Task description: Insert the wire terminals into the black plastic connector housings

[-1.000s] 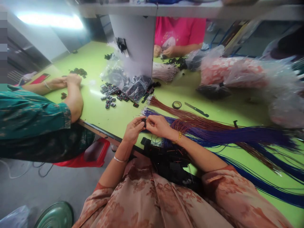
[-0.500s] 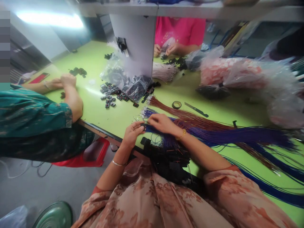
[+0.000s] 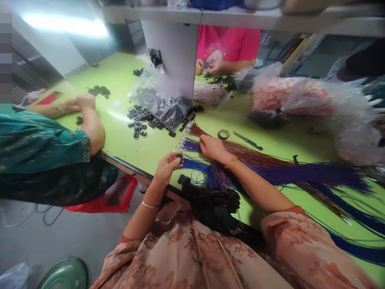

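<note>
My left hand [image 3: 167, 166] pinches a small black connector housing [image 3: 179, 158] between thumb and fingers, close to the table's front edge. My right hand [image 3: 214, 149] lies over the wire bundles, fingers curled together; its fingertips are hidden, so what they hold cannot be made out. Under and around it run a brown wire bundle [image 3: 255, 154] and a purple-blue wire bundle [image 3: 276, 172], their silvery terminal ends pointing left. Blue wires [image 3: 194, 163] stretch right from near the connector housing. A dark heap of connectors with wires [image 3: 216, 196] sits against my lap.
Loose black connectors [image 3: 140, 116] and a plastic bag of parts [image 3: 173, 112] are beyond my left hand. A tape roll [image 3: 223, 134] and a flat blade [image 3: 248, 140] lie behind the wires. Co-workers' arms [image 3: 93, 124] and hands [image 3: 215, 66] are left and opposite.
My right hand has moved away from the left hand, rightward and farther back onto the wire bundles. My left hand stays nearly in place with the black connector housing.
</note>
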Motion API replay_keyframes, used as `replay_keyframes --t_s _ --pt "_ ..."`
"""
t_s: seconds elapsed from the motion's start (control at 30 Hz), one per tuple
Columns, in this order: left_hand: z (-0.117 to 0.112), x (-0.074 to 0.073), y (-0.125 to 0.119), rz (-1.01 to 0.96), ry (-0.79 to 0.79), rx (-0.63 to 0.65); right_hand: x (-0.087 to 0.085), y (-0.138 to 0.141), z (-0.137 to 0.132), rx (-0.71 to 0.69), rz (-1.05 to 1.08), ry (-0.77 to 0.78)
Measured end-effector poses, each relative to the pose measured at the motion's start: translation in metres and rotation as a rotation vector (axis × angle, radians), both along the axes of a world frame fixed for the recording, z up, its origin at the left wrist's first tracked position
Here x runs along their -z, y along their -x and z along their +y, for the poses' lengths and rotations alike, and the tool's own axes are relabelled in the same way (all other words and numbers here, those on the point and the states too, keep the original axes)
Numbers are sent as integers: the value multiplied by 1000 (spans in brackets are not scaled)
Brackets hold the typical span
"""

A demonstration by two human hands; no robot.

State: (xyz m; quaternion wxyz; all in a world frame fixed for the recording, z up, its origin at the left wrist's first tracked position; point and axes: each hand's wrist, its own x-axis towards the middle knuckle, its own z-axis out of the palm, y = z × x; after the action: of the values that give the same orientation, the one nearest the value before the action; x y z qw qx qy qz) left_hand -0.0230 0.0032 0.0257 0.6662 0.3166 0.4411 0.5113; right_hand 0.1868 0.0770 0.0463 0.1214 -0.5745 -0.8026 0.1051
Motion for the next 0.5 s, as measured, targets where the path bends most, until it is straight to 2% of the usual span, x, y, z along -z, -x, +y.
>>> replay_keyframes --t_s 0.07,0.17,0.27,0.5 --pt "1 -2 -3 -24 -7 -4 -1 1 2 -15 136 -18" --pt "3 -5 -11 -66 -12 -11 -3 6 2 -105 403 -21" --pt "7 -5 -20 -125 3 -47 -5 11 -4 -178 581 13" --pt "14 6 -33 -212 62 -24 0 8 -30 -196 624 91"
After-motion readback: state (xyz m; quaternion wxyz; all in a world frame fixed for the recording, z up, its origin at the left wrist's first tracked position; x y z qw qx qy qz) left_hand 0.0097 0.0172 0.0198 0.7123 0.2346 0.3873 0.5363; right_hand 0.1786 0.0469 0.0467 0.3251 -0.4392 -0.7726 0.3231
